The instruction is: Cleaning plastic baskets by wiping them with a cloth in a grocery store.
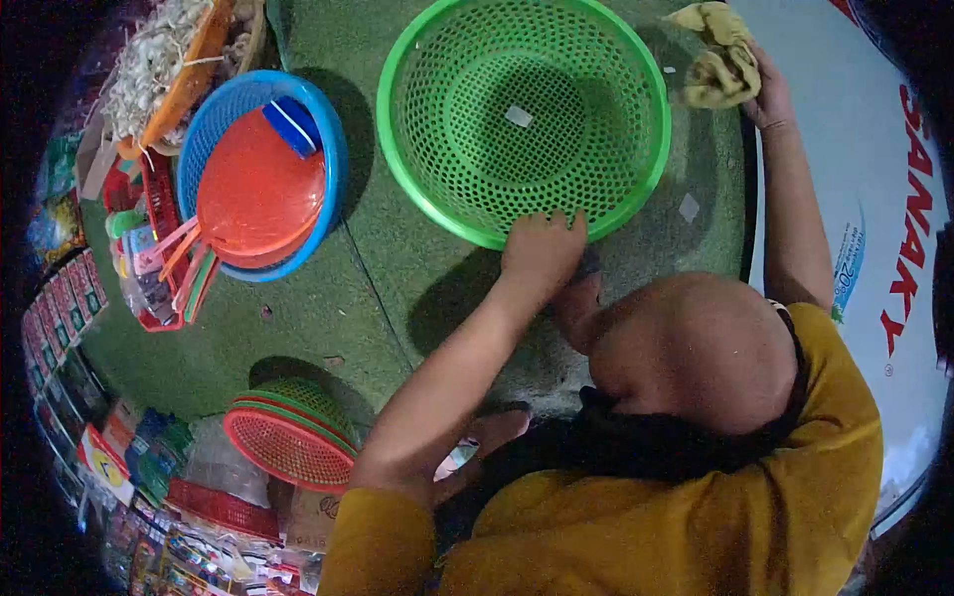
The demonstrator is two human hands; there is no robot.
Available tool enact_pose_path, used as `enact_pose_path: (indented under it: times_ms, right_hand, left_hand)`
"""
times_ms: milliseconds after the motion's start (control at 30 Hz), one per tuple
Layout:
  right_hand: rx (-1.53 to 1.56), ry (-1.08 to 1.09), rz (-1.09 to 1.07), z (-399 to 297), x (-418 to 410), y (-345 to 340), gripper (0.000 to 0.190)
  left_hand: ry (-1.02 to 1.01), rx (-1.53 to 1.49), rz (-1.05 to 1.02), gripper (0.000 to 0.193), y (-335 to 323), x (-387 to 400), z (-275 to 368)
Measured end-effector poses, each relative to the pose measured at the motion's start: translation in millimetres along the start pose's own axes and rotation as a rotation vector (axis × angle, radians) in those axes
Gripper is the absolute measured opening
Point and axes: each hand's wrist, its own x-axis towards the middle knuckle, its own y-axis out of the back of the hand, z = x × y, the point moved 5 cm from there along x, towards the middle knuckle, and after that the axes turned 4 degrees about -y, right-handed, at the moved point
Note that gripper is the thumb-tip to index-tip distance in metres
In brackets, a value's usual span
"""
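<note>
A large green perforated plastic basket (417,141) sits in front of me, with a small white piece (519,116) at its bottom. My left hand (545,249) holds the basket's near rim, fingers curled over the edge. Off to the right, my right hand (773,88) grips a crumpled yellowish cloth (719,67) with brown stains. The cloth is beside the basket and apart from it.
Left of the green basket, a blue plastic basket (340,179) holds red round plastic utensils (257,186) with coloured handles and a blue brush-like item (292,127). Stacked colanders (287,447), garlic bulbs (149,74) and packaged goods lie further left. A white Sanaky appliance (864,186) borders the right.
</note>
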Motion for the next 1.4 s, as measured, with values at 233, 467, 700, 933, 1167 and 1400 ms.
enact_pose_path:
  times_ms: [233,467,700,933,1167,1400]
  right_hand:
    - [0.114,0.316,-0.191,-107.1,-18.4,-41.7,0.041]
    - [-0.929,0.878,-0.249,-90.2,-80.2,-311.5,0.031]
    - [-1.003,1.372,-0.875,-21.5,-184.9,-374.1,0.029]
    - [-0.967,0.335,-0.825,-36.0,-71.5,-361.7,0.029]
    - [-0.977,1.419,-0.866,1.7,-188.0,-393.9,0.032]
    - [-0.983,1.540,-0.859,25.1,-204.3,-392.2,0.036]
  left_hand:
    - [0.155,-0.512,0.911,0.014,182.8,-78.1,-25.3]
    - [0.225,-1.087,0.961,0.020,193.6,-105.6,-32.7]
    - [0.269,-1.192,1.028,0.027,179.2,-104.3,-80.1]
    - [0.353,-1.179,0.960,0.024,170.2,-113.3,-92.1]
    - [0.430,-1.157,1.028,0.023,154.9,-121.9,-104.6]
    - [0.316,-1.543,1.062,0.035,164.2,-110.7,-110.1]
